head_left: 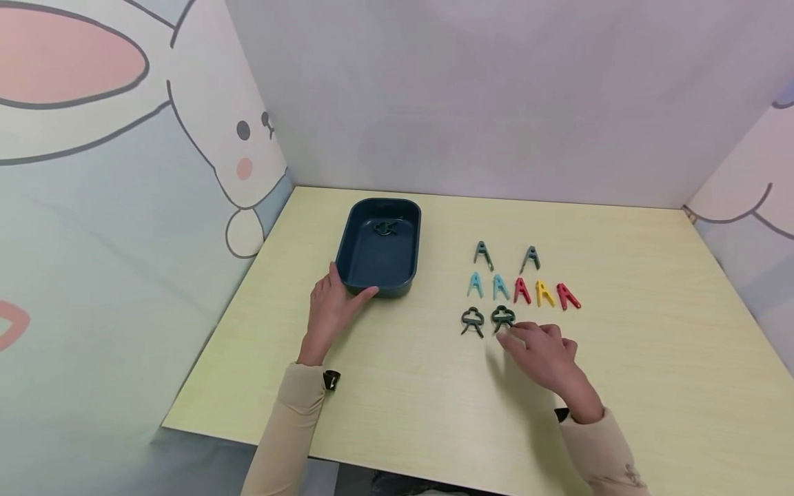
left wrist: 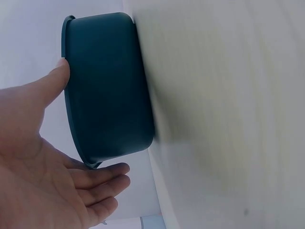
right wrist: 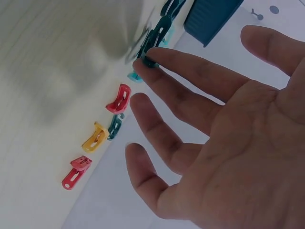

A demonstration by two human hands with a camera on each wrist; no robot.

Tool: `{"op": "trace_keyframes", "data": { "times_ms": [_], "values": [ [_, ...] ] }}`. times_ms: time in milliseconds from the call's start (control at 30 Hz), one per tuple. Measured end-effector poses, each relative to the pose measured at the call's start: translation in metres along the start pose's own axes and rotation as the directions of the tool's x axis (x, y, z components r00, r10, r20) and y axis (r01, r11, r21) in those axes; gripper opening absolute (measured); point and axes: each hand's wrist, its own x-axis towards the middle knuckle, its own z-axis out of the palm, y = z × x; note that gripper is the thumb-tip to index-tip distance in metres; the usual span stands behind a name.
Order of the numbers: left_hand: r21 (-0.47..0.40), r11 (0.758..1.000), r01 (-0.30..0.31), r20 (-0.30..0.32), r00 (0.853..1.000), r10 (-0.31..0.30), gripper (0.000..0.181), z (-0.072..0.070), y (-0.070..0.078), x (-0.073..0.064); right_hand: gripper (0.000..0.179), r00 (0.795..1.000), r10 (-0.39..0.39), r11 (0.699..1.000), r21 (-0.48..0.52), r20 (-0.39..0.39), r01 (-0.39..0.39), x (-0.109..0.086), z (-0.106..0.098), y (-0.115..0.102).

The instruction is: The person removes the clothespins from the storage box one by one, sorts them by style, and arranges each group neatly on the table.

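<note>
My left hand (head_left: pixel 331 306) rests at the near left corner of a dark blue-green tray (head_left: pixel 380 265), thumb at the rim and fingers loosely extended, as the left wrist view shows. Inside the tray lies a dark green clip (head_left: pixel 385 228). My right hand (head_left: pixel 546 355) reaches in from the right, index and middle fingertips touching a dark green clip (head_left: pixel 503 315) with a rounded clamp. In the right wrist view its thumb (right wrist: pixel 271 50) stands well apart from those fingers. Just left of that clip lies a similar dark green clip (head_left: pixel 473 320).
Behind lies a row of small clips: light blue (head_left: pixel 475 284), another light blue (head_left: pixel 500 286), red (head_left: pixel 522 291), yellow (head_left: pixel 545 294) and red (head_left: pixel 567 296). Farther back are two grey-green clips (head_left: pixel 483 255). Walls border the pale wooden table (head_left: pixel 651 344) behind and at the left.
</note>
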Motion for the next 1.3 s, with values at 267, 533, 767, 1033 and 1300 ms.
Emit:
{"op": "trace_keyframes", "data": {
  "times_ms": [267, 533, 767, 1033, 1300],
  "values": [
    [0.000, 1.000, 0.004, 0.003, 1.000, -0.004, 0.115, 0.001, -0.001, 0.000, 0.061, 1.000, -0.008, 0.998, -0.064, 0.030, 0.010, -0.003, 0.001, -0.004],
    [-0.002, 1.000, 0.002, -0.001, 1.000, -0.002, 0.115, 0.002, 0.000, 0.001, 0.053, 0.993, -0.103, 0.990, -0.104, -0.061, 0.096, 0.001, -0.017, -0.019],
    [0.006, 1.000, 0.008, 0.006, 1.000, -0.008, 0.116, 0.001, 0.000, 0.002, 0.048, 0.955, -0.272, 0.961, -0.082, -0.119, 0.263, 0.047, -0.024, -0.045],
    [0.012, 1.000, 0.019, 0.004, 1.000, -0.019, 0.115, -0.001, -0.001, 0.003, 0.045, 0.887, -0.434, 0.900, -0.129, -0.156, 0.418, 0.124, -0.013, -0.087],
    [0.002, 1.000, 0.017, 0.000, 1.000, -0.017, 0.116, -0.001, 0.001, 0.000, 0.042, 0.878, -0.470, 0.858, -0.282, -0.093, 0.429, 0.185, 0.007, -0.127]
  ]
}}
